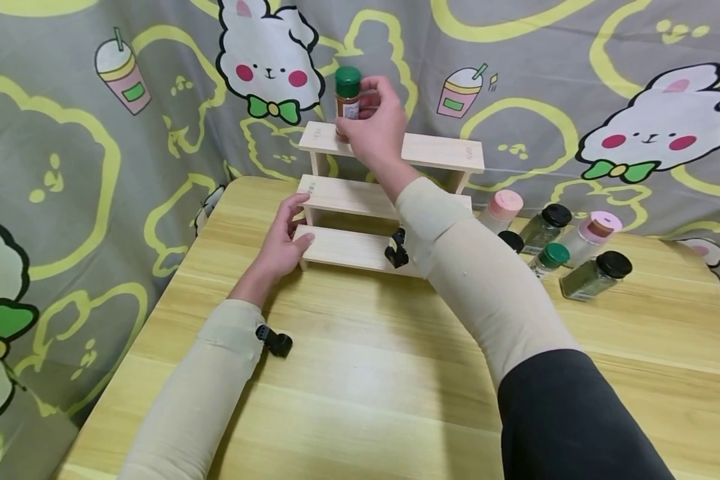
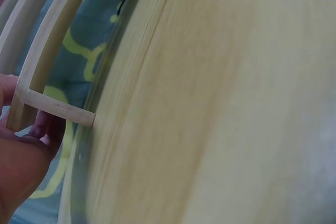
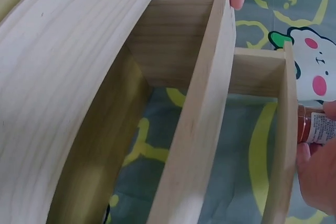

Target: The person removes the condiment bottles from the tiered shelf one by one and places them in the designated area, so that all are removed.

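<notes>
A three-tier wooden shelf rack (image 1: 360, 248) stands at the back of the table. My right hand (image 1: 379, 127) holds a spice jar with a green lid (image 1: 348, 83) upright at the left end of the top tier. In the right wrist view, the jar's red-brown contents and white label (image 3: 321, 128) show beside my right fingers (image 3: 319, 177); whether its base touches the board is hidden. My left hand (image 1: 283, 243) grips the rack's left end, thumb on the lowest tier, as the left wrist view also shows at the rack's end post (image 2: 60, 107).
Right of the rack stand several jars: a pink-lidded one (image 1: 505, 204), black-lidded ones (image 1: 597, 275), a green-lidded one (image 1: 551, 257) and another pink-lidded one (image 1: 594, 233). My right forearm partly covers the rack and jars. A patterned curtain (image 1: 396, 40) hangs behind the table (image 1: 360, 373).
</notes>
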Motion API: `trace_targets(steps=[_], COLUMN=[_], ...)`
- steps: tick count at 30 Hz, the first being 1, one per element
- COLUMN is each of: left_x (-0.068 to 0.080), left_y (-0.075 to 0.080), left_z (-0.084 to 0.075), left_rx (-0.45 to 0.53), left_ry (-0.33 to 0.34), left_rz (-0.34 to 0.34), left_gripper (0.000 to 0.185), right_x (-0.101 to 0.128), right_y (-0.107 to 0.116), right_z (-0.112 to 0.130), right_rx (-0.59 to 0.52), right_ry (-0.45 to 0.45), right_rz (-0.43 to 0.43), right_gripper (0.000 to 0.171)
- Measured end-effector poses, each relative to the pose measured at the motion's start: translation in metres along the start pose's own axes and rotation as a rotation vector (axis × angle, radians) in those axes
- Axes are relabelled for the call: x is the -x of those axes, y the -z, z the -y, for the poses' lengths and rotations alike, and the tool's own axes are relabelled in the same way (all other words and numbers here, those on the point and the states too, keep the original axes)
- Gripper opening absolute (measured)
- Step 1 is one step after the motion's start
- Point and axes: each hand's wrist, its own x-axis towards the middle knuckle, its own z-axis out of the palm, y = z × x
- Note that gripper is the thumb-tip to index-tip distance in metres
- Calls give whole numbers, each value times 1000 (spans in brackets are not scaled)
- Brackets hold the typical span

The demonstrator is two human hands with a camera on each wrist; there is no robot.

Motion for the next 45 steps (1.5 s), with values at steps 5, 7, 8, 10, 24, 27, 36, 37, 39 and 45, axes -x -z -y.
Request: trace_targets(steps=[5, 7, 8, 10, 24, 27, 36, 37, 39, 45], left_x=[0, 0, 0, 0, 1, 1, 2, 2, 2, 2], left_y=[-1, 0, 0, 0, -1, -1, 0, -1, -1, 0], left_z=[-1, -1, -1, -1, -2, -1, -1, -1, -1, -2], left_rx=[5, 4, 5, 8, 12, 8, 4, 4, 3, 14], left_ry=[8, 9, 9, 9, -5, -3, 3, 2, 3, 11], left_rz=[-5, -6, -7, -4, 4, 3, 6, 6, 4, 3], left_gripper=[70, 70, 70, 70, 70, 70, 71, 71, 71, 71], right_x=[1, 2, 3, 5, 20, 24, 35, 37, 41, 52], right_y=[14, 20, 23, 29, 70, 78, 106, 110, 117, 140], right_z=[4, 6, 7, 8, 13, 15, 12, 12, 11, 11], right_rx=[-11, -17, -21, -30, -77, -66, -90, -92, -86, -46], right_ry=[4, 18, 25, 43, 59, 62, 131, 142, 157, 157], right_rz=[-16, -20, -23, -27, -38, -41, -62, -62, -61, -82], right_gripper=[54, 53, 53, 52, 55, 55, 54, 53, 53, 53])
